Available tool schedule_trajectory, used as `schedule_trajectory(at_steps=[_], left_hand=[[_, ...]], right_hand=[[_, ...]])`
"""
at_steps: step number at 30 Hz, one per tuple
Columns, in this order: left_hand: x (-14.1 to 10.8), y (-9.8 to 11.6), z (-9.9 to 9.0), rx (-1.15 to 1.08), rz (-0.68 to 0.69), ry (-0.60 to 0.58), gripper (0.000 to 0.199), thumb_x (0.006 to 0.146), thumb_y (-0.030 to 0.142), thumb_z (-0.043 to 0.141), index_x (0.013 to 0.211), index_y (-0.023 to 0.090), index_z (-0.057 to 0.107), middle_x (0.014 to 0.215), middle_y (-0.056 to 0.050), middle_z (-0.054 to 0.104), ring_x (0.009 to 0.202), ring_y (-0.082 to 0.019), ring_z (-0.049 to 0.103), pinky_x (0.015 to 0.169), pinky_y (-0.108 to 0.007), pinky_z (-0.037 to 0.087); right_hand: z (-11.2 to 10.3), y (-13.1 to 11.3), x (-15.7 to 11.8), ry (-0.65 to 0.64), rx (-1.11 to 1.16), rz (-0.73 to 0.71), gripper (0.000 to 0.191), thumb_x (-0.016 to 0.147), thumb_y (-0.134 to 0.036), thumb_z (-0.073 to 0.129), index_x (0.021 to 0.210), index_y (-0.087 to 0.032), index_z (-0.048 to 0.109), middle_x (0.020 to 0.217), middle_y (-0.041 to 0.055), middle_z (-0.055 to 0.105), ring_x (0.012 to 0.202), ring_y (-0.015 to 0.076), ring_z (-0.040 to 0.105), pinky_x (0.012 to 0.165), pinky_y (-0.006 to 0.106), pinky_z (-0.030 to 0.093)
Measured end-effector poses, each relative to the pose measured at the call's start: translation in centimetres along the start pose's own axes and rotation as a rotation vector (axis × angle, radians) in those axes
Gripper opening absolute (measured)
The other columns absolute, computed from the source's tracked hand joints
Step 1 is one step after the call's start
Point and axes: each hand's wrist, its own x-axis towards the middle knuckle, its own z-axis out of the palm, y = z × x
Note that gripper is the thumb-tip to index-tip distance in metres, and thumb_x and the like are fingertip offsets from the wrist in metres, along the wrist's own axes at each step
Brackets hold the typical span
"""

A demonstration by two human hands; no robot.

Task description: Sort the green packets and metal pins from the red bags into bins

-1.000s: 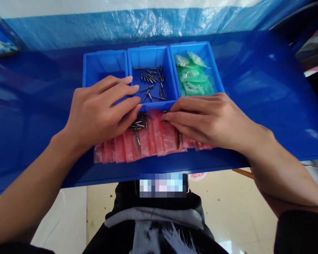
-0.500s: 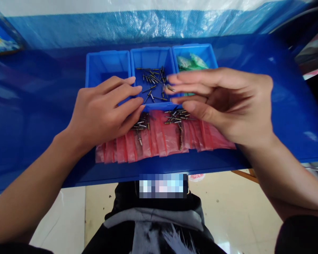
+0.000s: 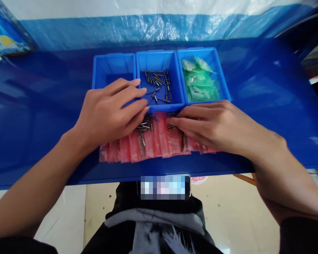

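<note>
Left hand (image 3: 113, 109) and right hand (image 3: 214, 121) are palm down on either side of a row of red plastic bags (image 3: 164, 144), with a narrow gap between their fingertips. At the right fingertips lies a small heap of rivet-like metal pins (image 3: 172, 126), partly covered by that hand; its fingers are drawn close together, but whether they pinch a pin cannot be told. Just under the left hand's lower fingers is a second heap of pins (image 3: 144, 124), one pin pointing down across the bags toward the body. The left fingers are slightly bent and a little apart, the thumb hidden, so what this hand holds, if anything, cannot be told. Its fingertips overlap the near left corner of a middle blue bin (image 3: 166, 107), which stands just beyond the gap between the hands and contains loose pins (image 3: 155, 78). Beyond the left hand is a left blue bin (image 3: 115, 63), its near part hidden by that hand; beyond the right hand, a right blue bin (image 3: 197, 51) contains green bags (image 3: 201, 88). All this sits on a blue table (image 3: 267, 106). Farther out from both hands hangs a blue and white sheet (image 3: 148, 31); nearer the body, below the table edge, is a device with a pixelated screen (image 3: 164, 187).
</note>
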Motion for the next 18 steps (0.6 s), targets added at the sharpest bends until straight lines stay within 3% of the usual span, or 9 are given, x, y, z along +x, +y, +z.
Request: schedule_trajectory(at_steps=[3, 6, 10, 15, 18], left_hand=[[0.09, -0.06, -0.11, 0.076, 0.052, -0.005, 0.017, 0.106, 0.029, 0.063, 0.117, 0.026, 0.075, 0.134, -0.005, 0.079, 0.132, -0.032, 0.075, 0.091, -0.049, 0.072], [0.05, -0.09, -0.15, 0.044, 0.051, 0.017, 0.017, 0.104, 0.027, 0.066, 0.118, 0.025, 0.075, 0.133, -0.007, 0.079, 0.132, -0.034, 0.075, 0.093, -0.050, 0.072], [-0.02, -0.07, -0.08, -0.029, 0.017, 0.017, 0.020, 0.101, 0.024, 0.070, 0.119, 0.026, 0.077, 0.134, -0.007, 0.079, 0.133, -0.036, 0.074, 0.098, -0.051, 0.071], [0.23, 0.09, 0.01, 0.124, 0.118, 0.062, 0.015, 0.103, 0.023, 0.067, 0.114, 0.018, 0.075, 0.127, -0.009, 0.081, 0.126, -0.034, 0.078, 0.091, -0.045, 0.073], [0.42, 0.18, 0.03, 0.139, 0.136, 0.083, 0.014, 0.103, 0.022, 0.066, 0.112, 0.016, 0.074, 0.125, -0.009, 0.081, 0.124, -0.033, 0.078, 0.092, -0.044, 0.073]], right_hand=[[0.33, -0.07, 0.12, -0.009, -0.098, -0.044, 0.028, 0.109, -0.010, 0.052, 0.126, -0.015, 0.074, 0.115, 0.0110, 0.078, 0.091, 0.0224, 0.075, 0.075, 0.035, 0.057], [0.58, -0.08, 0.12, 0.039, -0.047, -0.024, 0.027, 0.111, -0.013, 0.051, 0.120, -0.017, 0.076, 0.119, 0.0108, 0.078, 0.098, 0.0231, 0.077, 0.080, 0.035, 0.060], [0.59, -0.18, 0.35, 0.216, 0.095, 0.021, 0.019, 0.109, -0.014, 0.058, 0.117, -0.018, 0.075, 0.114, 0.0097, 0.078, 0.099, 0.0211, 0.077, 0.081, 0.035, 0.063], [0.31, -0.23, 0.91, 0.420, 0.341, 0.069, 0.020, 0.104, -0.010, 0.066, 0.114, -0.025, 0.074, 0.111, 0.0064, 0.077, 0.104, 0.0200, 0.077, 0.090, 0.037, 0.065], [0.35, -0.29, 0.92, 0.465, 0.403, 0.167, 0.019, 0.102, -0.014, 0.072, 0.116, -0.026, 0.076, 0.103, 0.0028, 0.081, 0.091, 0.0190, 0.079, 0.080, 0.036, 0.066]])
